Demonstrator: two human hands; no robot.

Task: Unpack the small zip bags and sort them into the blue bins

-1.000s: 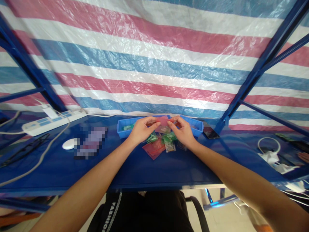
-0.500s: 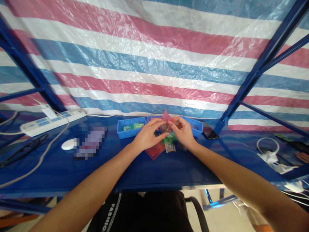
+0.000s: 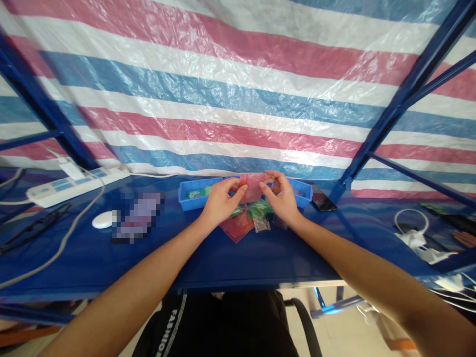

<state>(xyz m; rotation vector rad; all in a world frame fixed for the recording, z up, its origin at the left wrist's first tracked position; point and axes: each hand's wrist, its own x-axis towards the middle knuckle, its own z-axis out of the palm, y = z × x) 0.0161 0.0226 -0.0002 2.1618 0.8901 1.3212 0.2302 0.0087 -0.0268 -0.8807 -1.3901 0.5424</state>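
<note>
Between my hands is a small pink plastic bag [image 3: 255, 187], held up above the table. My left hand [image 3: 225, 198] pinches its left edge between thumb and fingers. My right hand [image 3: 279, 199] grips its right side the same way. Below them on the table lie red bags [image 3: 238, 230] and a clear packet [image 3: 261, 223] with small contents I cannot make out. Green packets [image 3: 260, 209] lie partly hidden behind it. A blue bin [image 3: 195, 196] with green and pale items stands beyond my left hand; another blue bin [image 3: 303, 193] stands beyond my right.
On the left are a white power strip [image 3: 78, 187], a cable, a pair of glasses [image 3: 35, 228], a white oval object [image 3: 104, 219] and a blurred-out item. A dark phone [image 3: 323, 198] lies right of the bins. White chargers [image 3: 414, 238] sit farther right, near another person's hand [image 3: 464, 239].
My hands have moved slightly apart. The pink bag, earlier bunched with a corner pointing up, is now spread flat between them.
</note>
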